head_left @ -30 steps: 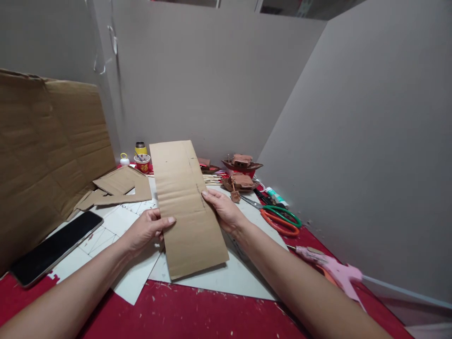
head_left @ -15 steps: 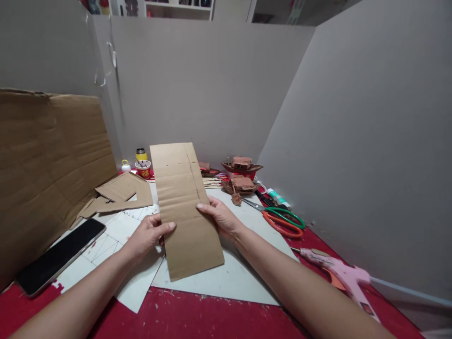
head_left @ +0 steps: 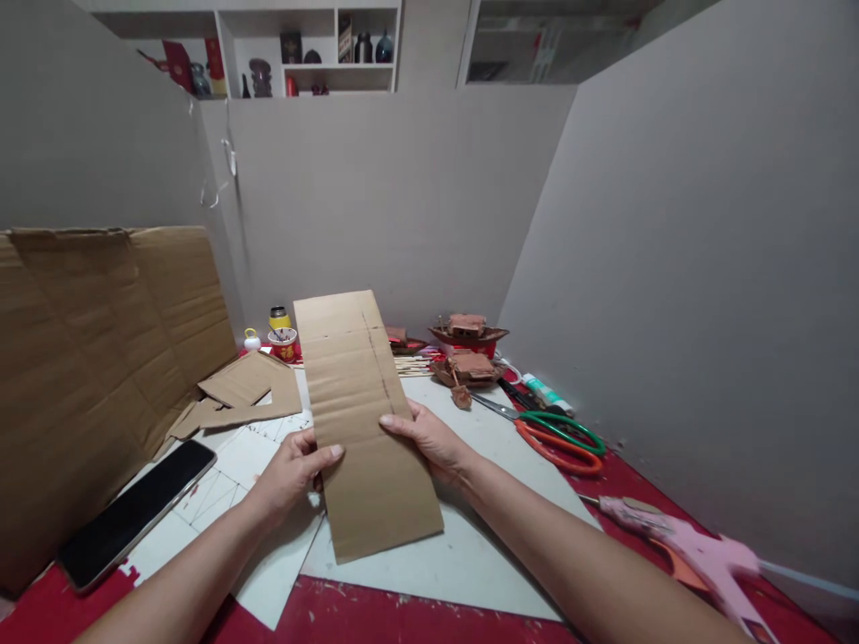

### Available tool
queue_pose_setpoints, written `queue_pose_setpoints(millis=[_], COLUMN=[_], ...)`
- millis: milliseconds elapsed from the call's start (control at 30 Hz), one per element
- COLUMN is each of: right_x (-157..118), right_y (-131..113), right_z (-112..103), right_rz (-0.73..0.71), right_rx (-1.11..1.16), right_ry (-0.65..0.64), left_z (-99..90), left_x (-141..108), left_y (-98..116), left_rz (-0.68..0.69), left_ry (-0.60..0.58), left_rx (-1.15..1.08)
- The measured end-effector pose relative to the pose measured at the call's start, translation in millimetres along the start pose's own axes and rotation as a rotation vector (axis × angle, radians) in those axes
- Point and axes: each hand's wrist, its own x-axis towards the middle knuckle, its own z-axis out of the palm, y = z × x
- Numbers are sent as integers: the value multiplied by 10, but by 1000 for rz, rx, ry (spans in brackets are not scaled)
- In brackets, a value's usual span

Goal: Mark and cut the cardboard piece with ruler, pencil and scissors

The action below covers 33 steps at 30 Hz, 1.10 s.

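Note:
A long rectangular piece of cardboard (head_left: 366,429) is held up over the table, tilted, with pen lines drawn near its far end and right side. My left hand (head_left: 295,470) grips its left edge, thumb on the front face and fingers behind. On the right edge, a bit higher, my right hand (head_left: 426,436) is closed the same way. Beneath the cardboard lie a white sheet (head_left: 489,572) and a paper with drawn lines (head_left: 221,492).
Left are a black phone (head_left: 140,514), cardboard offcuts (head_left: 248,389) and a standing cardboard sheet (head_left: 121,331). Small model boats (head_left: 470,367) and a patterned cup (head_left: 283,344) stand at the back. Scissors (head_left: 557,438) and a pink glue gun (head_left: 677,528) lie right.
The view has tilted up, so more of the shelves shows and everything sits lower in the picture. Both hands keep the same hold on the cardboard.

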Motion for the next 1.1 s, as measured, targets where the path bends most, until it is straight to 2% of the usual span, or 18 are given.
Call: queue_pose_setpoints(millis=[467, 700, 800, 933, 1100], right_x=[-7, 5, 70, 143, 130], right_y=[-22, -57, -153, -325, -428], right_z=[4, 7, -87, -291, -420], right_rz=[-36, -94, -142, -159, 30], right_rx=[-17, -142, -261, -517, -1072], right_ry=[-57, -59, 33, 214, 235], left_z=[43, 36, -32, -154, -268], left_x=[-20, -16, 5, 69, 130], left_y=[48, 59, 88, 185, 269], left_rz=[36, 35, 22, 37, 67], left_ry=[34, 64, 114, 252, 413], left_rx=[-11, -13, -53, -143, -216])
